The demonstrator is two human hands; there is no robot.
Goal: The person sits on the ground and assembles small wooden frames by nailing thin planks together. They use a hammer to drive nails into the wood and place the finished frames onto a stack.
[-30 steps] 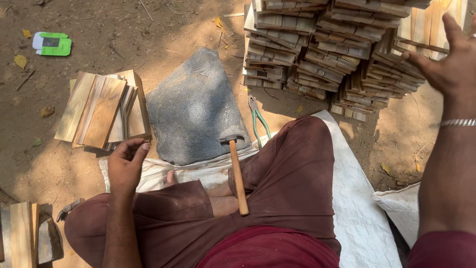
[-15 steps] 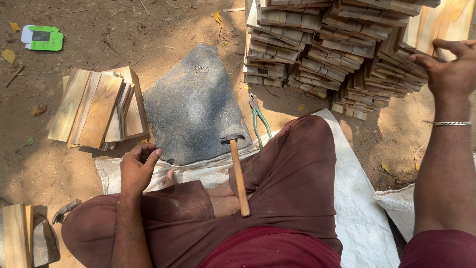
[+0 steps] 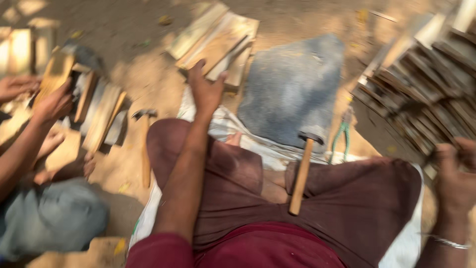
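Note:
I sit on the ground with a grey flat stone (image 3: pixel 292 89) in front of my knees. My left hand (image 3: pixel 206 87) reaches forward with fingers spread, touching the near end of a small pile of short wooden slats (image 3: pixel 218 42). My right hand (image 3: pixel 456 176) is at the right edge, curled around a slat pulled from the big stack of slats (image 3: pixel 426 84). A hammer (image 3: pixel 303 168) with a wooden handle rests between my thighs, its head on the stone's near edge. The picture is blurred by motion.
Another person sits at the left; their hands (image 3: pixel 44 101) hold wooden pieces (image 3: pixel 96 114), and a second hammer (image 3: pixel 145 144) lies beside them. Green-handled pliers (image 3: pixel 339 136) lie right of the stone. A white sack (image 3: pixel 218 124) is under my legs.
The view has swung to the left, bringing the other person into sight. My left hand has moved forward from my knee to the slat pile. My right hand has come down from the stack.

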